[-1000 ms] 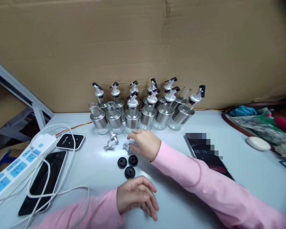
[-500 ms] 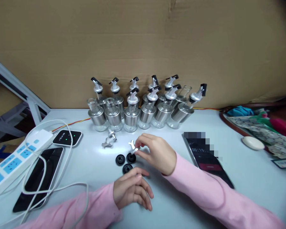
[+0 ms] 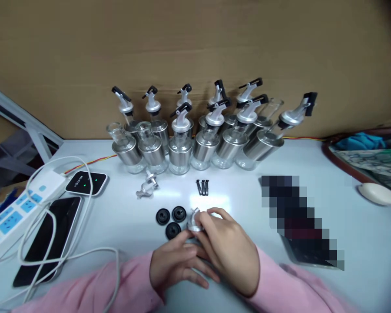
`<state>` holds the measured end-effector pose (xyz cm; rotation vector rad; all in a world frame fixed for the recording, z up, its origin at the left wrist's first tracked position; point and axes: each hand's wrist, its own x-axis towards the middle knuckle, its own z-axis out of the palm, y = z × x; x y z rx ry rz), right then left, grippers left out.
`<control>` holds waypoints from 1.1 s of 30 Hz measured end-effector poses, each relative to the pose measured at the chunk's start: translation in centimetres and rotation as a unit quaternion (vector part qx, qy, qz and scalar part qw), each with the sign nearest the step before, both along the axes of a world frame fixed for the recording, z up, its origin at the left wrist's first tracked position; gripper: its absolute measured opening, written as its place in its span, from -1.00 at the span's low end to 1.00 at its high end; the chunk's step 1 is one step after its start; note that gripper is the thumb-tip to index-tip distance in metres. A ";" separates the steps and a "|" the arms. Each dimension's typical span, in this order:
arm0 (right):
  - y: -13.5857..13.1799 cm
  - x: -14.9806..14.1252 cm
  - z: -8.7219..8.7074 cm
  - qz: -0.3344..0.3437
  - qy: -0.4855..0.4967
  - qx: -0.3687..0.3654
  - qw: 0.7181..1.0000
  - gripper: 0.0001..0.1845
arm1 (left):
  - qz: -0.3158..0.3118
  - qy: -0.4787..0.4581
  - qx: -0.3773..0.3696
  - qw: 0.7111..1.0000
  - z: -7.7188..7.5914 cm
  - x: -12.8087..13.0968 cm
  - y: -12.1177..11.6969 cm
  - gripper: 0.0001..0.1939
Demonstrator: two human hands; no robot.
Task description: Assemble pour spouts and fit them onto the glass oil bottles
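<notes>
Between the thumb and fingers of my right hand (image 3: 230, 248) is a silver pourer spout (image 3: 194, 221), held low over the table. My left hand (image 3: 184, 263) lies palm inward just below it, fingers loosely stretched and apart. One left fingertip is near the spout's base; whether it touches I cannot tell. Three round black stoppers (image 3: 163, 216) sit left of the spout. Three small black levers (image 3: 202, 188) lie side by side farther back. More silver spout pieces (image 3: 147, 187) rest to the left, close together.
Two rows of glass bottles with steel sleeves (image 3: 180, 152) stand at the back, most topped with pourers, some with bare necks. On the left are a power strip (image 3: 11, 213), white cables, a black phone (image 3: 48, 239) and a small Wi-Fi device (image 3: 87, 182). Another phone (image 3: 308, 256) lies right.
My right hand has brought the spout toward me and right, close to my left hand. The black levers it covered now show. The view has shifted slightly.
</notes>
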<state>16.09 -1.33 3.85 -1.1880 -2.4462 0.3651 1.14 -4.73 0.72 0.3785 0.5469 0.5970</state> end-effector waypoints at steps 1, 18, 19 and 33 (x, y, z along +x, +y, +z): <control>-0.1 -0.1 -0.2 -0.002 0.004 0.015 1.000 -0.85 | -0.002 -0.005 -0.004 1.000 0.0 0.0 0.0 -0.64; -0.2 -0.6 -0.8 -0.055 -0.098 0.016 0.994 -0.87 | -0.024 -0.006 -0.009 1.000 0.0 0.1 0.4 -0.61; -0.2 -0.6 -0.7 -0.055 -0.088 0.015 0.994 -0.87 | -0.021 -0.003 -0.011 1.000 0.0 0.1 0.4 -0.61; 0.4 1.1 -0.3 0.051 0.205 0.050 0.976 -0.93 | 0.001 -0.005 0.011 1.000 -1.3 0.2 -0.2 -0.59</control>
